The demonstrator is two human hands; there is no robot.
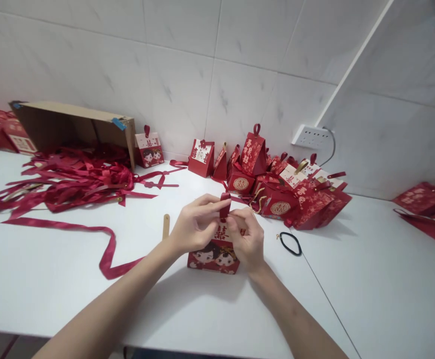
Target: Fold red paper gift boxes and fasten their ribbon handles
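Note:
A small red gift box, printed with two cartoon figures and red characters on a pale band, stands upright on the white table in front of me. A dark red strap loop rises from its peaked top. My left hand is closed at the top from the left, its fingers against the loop. From the right, my right hand pinches the top near the base of the loop, covering the box's right side. The fingertips partly hide the loop's base.
A cardboard box lies on its side at the left, red ribbons spilling out. One long ribbon trails toward my left forearm. Several finished-looking red boxes line the wall. A black band and a gold strap lie nearby.

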